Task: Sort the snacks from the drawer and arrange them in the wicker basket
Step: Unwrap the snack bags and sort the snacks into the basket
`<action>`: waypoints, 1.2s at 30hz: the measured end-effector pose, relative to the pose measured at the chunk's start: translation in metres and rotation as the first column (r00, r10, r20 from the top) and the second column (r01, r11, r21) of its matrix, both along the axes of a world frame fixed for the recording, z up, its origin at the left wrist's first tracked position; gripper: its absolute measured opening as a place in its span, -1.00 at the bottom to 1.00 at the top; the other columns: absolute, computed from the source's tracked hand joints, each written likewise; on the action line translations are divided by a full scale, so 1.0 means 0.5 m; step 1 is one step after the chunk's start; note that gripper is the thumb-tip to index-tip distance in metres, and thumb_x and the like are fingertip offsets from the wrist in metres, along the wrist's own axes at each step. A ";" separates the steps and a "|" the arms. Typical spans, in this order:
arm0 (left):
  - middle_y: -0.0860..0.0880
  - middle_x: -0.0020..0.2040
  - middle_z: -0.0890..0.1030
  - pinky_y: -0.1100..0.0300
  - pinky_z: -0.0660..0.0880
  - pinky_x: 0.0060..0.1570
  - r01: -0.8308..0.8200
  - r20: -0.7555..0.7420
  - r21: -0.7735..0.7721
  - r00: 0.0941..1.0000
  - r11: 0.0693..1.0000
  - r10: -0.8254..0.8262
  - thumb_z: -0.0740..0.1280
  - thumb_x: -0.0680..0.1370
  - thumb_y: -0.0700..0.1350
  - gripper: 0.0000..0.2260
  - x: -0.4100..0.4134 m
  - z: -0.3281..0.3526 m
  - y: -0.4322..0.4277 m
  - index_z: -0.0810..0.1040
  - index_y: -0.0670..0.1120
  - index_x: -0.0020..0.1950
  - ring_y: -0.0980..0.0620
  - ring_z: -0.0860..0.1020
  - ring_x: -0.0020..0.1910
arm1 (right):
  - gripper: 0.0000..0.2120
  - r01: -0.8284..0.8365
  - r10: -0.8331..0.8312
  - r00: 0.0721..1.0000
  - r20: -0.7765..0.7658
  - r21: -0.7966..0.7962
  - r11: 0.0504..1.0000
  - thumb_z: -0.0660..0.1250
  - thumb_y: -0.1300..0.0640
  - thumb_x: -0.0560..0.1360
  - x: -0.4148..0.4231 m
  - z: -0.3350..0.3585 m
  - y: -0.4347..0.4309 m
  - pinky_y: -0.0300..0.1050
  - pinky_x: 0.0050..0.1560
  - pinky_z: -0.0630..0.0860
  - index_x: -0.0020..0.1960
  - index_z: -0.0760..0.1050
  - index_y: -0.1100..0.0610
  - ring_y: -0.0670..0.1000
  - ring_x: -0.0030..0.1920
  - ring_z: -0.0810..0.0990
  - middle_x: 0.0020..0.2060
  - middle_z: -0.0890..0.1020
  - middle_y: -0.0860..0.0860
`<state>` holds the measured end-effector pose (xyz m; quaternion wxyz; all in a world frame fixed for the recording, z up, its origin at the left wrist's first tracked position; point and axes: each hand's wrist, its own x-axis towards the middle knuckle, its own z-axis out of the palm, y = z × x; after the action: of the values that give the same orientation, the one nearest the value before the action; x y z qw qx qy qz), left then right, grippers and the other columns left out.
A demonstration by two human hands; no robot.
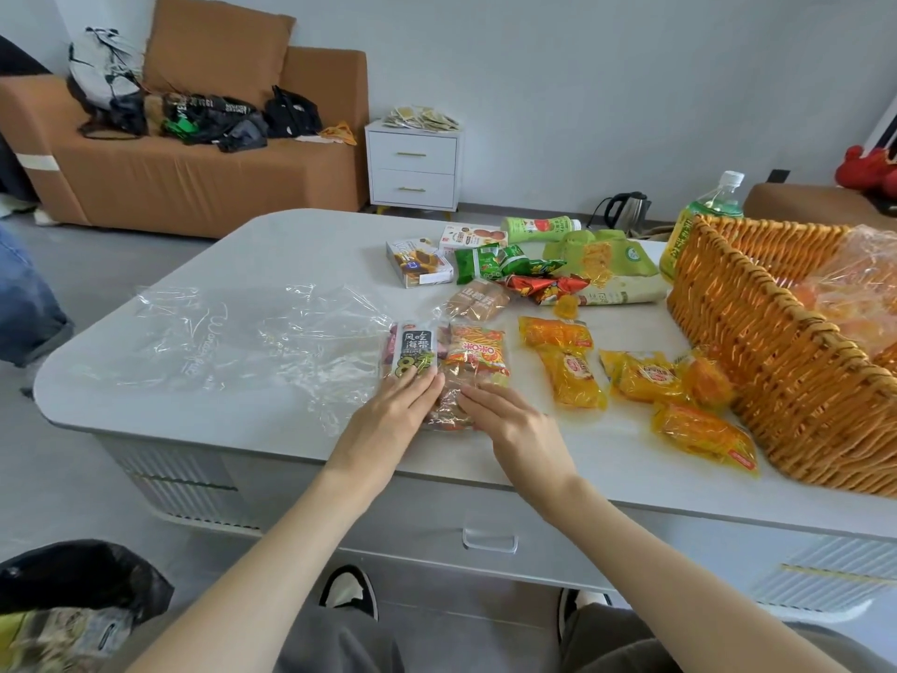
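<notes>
Plastic wrap (233, 332), clear and crinkled, lies spread over the left part of the pale table (301, 235), and its near end covers a small heap of snacks where both hands rest. The left hand (395, 410) lies flat, fingers straight and close together, its fingertips pressing the lower edge of a black-and-white seaweed packet (416, 352). The right hand (509, 422) is flat too, fingers stretched out and barely spread, touching the crumpled film just below an orange-red noodle packet (478, 354). Neither hand grips anything.

The wicker basket (776, 381) stands at the table's right edge, tilted in this view, with orange-tinted clear wrapping inside it. Just beside its near wall lie yellow packets (640, 376); I count at least four, some overlapping. A small yellow jelly cup (565, 307) sits apart behind them. Further back are two green packets (500, 262), one red packet (548, 286), one brown packet (478, 301), one large green-and-yellow bag (606, 269) and two boxes (420, 262). One green bottle (539, 229) lies on its side, and a second bottle (706, 211) stands upright behind the basket. One drawer (490, 539), closed, shows in the table front.
</notes>
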<state>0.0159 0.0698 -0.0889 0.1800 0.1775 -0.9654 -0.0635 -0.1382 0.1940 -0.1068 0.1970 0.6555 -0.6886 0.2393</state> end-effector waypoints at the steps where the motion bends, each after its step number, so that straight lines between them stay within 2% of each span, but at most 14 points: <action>1: -0.02 0.54 0.14 0.04 0.22 0.46 0.032 0.017 0.013 0.999 0.999 -0.032 0.23 0.50 -0.43 -0.35 0.003 -0.011 -0.006 0.13 -0.11 0.53 -0.03 0.13 0.53 | -0.44 -0.024 0.024 1.000 0.000 0.053 0.998 0.31 0.57 0.25 -0.003 -0.007 0.006 0.03 -0.27 0.66 0.19 0.59 0.23 0.16 0.18 0.61 0.19 0.62 0.10; 3: 0.02 0.57 -0.15 0.08 -0.10 0.53 0.069 0.062 0.066 0.995 0.995 -0.074 -0.04 0.61 -0.05 -0.47 0.015 -0.030 -0.013 -0.14 -0.05 0.54 0.08 -0.19 0.54 | -0.39 -0.075 0.068 0.995 0.067 0.117 0.990 0.31 0.58 0.30 -0.013 -0.013 0.015 0.04 -0.04 0.64 0.32 0.51 0.24 0.16 0.31 0.51 0.31 0.54 0.11; 6: -0.02 0.51 -0.42 0.13 -0.30 0.48 0.024 0.136 0.082 0.990 0.996 -0.035 -0.12 0.51 0.28 -0.26 0.023 -0.049 -0.009 -0.34 -0.05 0.53 0.09 -0.41 0.48 | -0.47 -0.102 0.075 0.989 0.127 0.224 0.969 0.12 0.25 0.53 -0.019 -0.019 0.033 0.00 0.36 0.40 0.51 0.25 0.19 0.14 0.50 0.20 0.50 0.26 0.07; 9: -0.08 0.42 -0.57 0.14 -0.42 0.39 -0.060 0.160 0.098 0.986 0.993 0.044 -0.12 0.46 0.40 -0.18 0.019 -0.054 0.004 -0.43 -0.01 0.50 0.02 -0.52 0.42 | -0.36 -0.091 0.013 0.980 0.199 0.384 0.919 -0.11 0.03 0.53 -0.014 -0.018 0.049 -0.08 0.48 0.14 0.58 -0.16 0.07 0.03 0.56 -0.19 0.57 -0.15 0.02; 13: -0.06 0.39 -0.61 0.02 -0.37 0.43 -0.197 0.205 0.330 0.970 0.923 0.133 -0.13 0.49 0.38 -0.31 0.015 -0.033 0.015 -0.43 0.19 0.47 -0.04 -0.55 0.39 | -0.36 -0.017 -0.060 0.987 0.149 0.466 0.885 -0.25 -0.06 0.49 -0.007 -0.007 0.056 -0.09 0.54 0.04 0.53 -0.36 -0.05 -0.06 0.55 -0.26 0.56 -0.24 -0.01; 15: -0.05 0.40 -0.58 0.00 -0.31 0.47 -0.264 0.236 0.461 0.957 0.847 0.169 -0.12 0.52 0.35 -0.31 0.016 -0.016 0.018 -0.45 0.14 0.47 0.01 -0.52 0.39 | -0.38 0.008 -0.095 0.985 0.145 0.511 0.860 -0.29 -0.07 0.48 0.002 0.003 0.056 -0.05 0.55 -0.07 0.51 -0.41 -0.08 -0.08 0.54 -0.27 0.55 -0.26 -0.03; 18: -0.05 0.48 -0.47 0.06 -0.28 0.45 -0.311 0.215 0.605 0.950 0.733 0.226 -0.15 0.49 0.36 -0.22 0.021 0.013 0.008 -0.39 -0.04 0.51 0.06 -0.41 0.46 | -0.44 0.006 -0.157 0.956 0.249 0.516 0.857 -0.11 0.02 0.62 0.002 0.034 0.060 -0.08 0.51 0.00 0.57 -0.22 -0.05 -0.09 0.55 -0.15 0.57 -0.11 -0.07; 21: -0.04 0.57 -0.22 0.05 -0.15 0.47 -0.318 0.091 0.668 0.932 0.673 0.350 -0.07 0.57 0.30 -0.29 0.014 0.041 -0.022 -0.20 -0.06 0.57 0.03 -0.17 0.55 | -0.54 0.139 -0.259 0.888 0.379 0.316 0.939 0.10 0.07 0.64 -0.007 0.064 0.056 -0.04 0.43 0.25 0.54 0.17 -0.01 -0.01 0.53 0.13 0.53 0.20 -0.05; 23: -0.01 0.58 0.03 0.07 0.06 0.45 -0.277 -0.010 0.730 0.910 0.624 0.415 0.06 0.62 0.21 -0.38 -0.005 0.057 -0.036 -0.03 -0.05 0.58 0.00 0.09 0.53 | -0.52 0.205 -0.348 0.771 0.533 0.309 0.929 0.14 0.01 0.64 -0.011 0.082 0.044 -0.05 0.36 0.30 0.53 0.19 0.02 0.05 0.46 0.28 0.47 0.33 0.01; 25: 0.01 0.54 0.18 0.13 0.20 0.34 -0.239 -0.046 0.779 0.901 0.580 0.432 0.16 0.61 0.14 -0.41 -0.034 0.066 -0.036 0.08 -0.06 0.56 -0.02 0.23 0.48 | -0.43 0.159 -0.435 0.582 0.686 0.429 0.889 0.13 -0.10 0.62 -0.010 0.090 0.027 -0.06 0.24 0.34 0.56 0.08 0.06 0.09 0.33 0.39 0.30 0.47 0.09; 27: -0.02 0.49 0.29 0.11 0.26 0.29 -0.268 -0.018 0.801 0.883 0.535 0.469 0.24 0.58 0.13 -0.39 -0.062 0.059 -0.037 0.12 -0.08 0.54 -0.05 0.30 0.43 | -0.35 0.105 -0.476 0.461 0.749 0.487 0.867 0.14 -0.17 0.60 -0.005 0.082 0.003 -0.04 0.29 0.26 0.56 0.00 0.08 0.10 0.40 0.28 0.30 0.47 0.14; 29: -0.02 0.37 0.42 0.08 0.31 0.32 -0.305 -0.003 0.807 0.854 0.506 0.520 0.34 0.52 0.15 -0.34 -0.084 0.040 -0.046 0.18 -0.06 0.50 -0.10 0.37 0.37 | -0.33 0.120 -0.444 0.376 0.813 0.433 0.893 0.25 -0.14 0.56 -0.001 0.060 -0.021 -0.07 0.34 0.25 0.55 0.05 0.05 0.10 0.41 0.27 0.25 0.51 0.12; 33: -0.02 0.31 0.48 -0.09 0.39 0.30 -0.250 -0.012 0.904 0.795 0.346 0.607 0.48 0.18 0.29 -0.03 -0.107 0.011 -0.068 0.19 -0.01 0.47 -0.09 0.44 0.31 | -0.26 0.208 -0.246 0.073 0.967 0.226 0.952 0.54 0.13 0.36 -0.020 0.047 -0.047 0.04 0.20 0.54 0.45 0.28 0.04 0.05 0.15 0.57 0.20 0.55 0.07; 36: -0.05 0.27 0.51 -0.01 0.44 0.24 -0.116 -0.053 0.971 0.751 0.210 0.659 0.61 0.23 0.11 -0.05 -0.115 0.021 -0.060 0.19 -0.09 0.47 -0.05 0.50 0.23 | -0.26 0.233 -0.145 0.082 0.986 0.122 0.965 0.58 0.29 0.27 -0.042 0.075 -0.036 0.10 0.09 0.60 0.36 0.38 0.01 0.07 0.12 0.61 0.18 0.57 0.08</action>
<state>-0.0419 0.0398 -0.0785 0.2777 0.4715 -0.5897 -0.5939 -0.1594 0.1761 -0.0695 -0.2606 0.2274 -0.7134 0.6094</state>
